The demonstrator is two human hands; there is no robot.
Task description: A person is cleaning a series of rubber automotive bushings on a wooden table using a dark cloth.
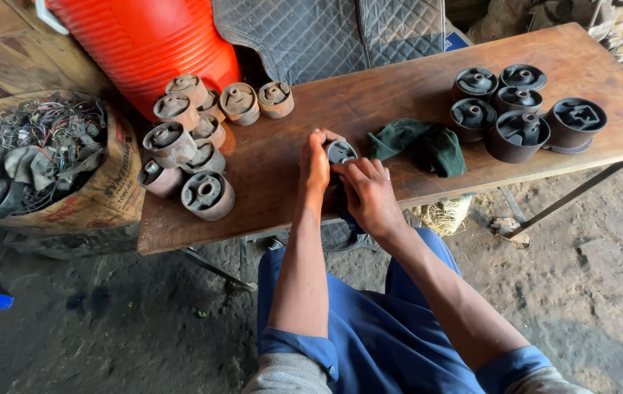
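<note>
Both my hands grip one dark round rubber bushing (340, 152) just above the near edge of a wooden bench (399, 95). My left hand (314, 162) wraps its left side, and my right hand (367, 191) holds it from below and the right. A crumpled green rag (421, 144) lies on the bench just right of my hands. On the left stands a pile of several rusty brown bushings (187, 138). At the right sits a group of several dark, cleaner bushings (523, 109).
An orange ribbed barrel (151, 44) stands behind the bench's left end. A sack full of tangled wires and parts (49, 160) sits to the left. A quilted grey cover (326, 33) lies behind. The dirt floor (581, 292) surrounds the bench.
</note>
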